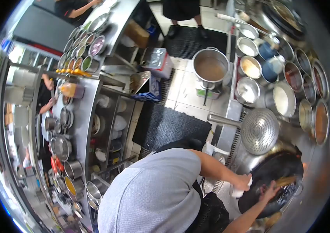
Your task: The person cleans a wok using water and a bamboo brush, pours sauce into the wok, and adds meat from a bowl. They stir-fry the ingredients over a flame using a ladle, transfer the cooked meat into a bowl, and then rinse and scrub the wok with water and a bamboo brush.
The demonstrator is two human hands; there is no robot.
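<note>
A black wok [252, 202] sits at the lower right on the stove. At its near edge my left hand [243, 181] is closed on a white cloth [238, 192]. Over the inside of the wok, my right hand [268, 192] grips a light brown bamboo brush [285, 181]. Part of the wok's bottom looks wet and shiny. A perforated metal strainer [260, 131] with a long handle rests just behind the wok, touched by neither hand.
Metal containers of white powder [248, 46], sauces and a white bowl of liquid [284, 99] line the back right. A large pot [211, 66] stands beyond the stove. Shelving and a steel counter [83, 116] run along the left. Other people stand at the top and left.
</note>
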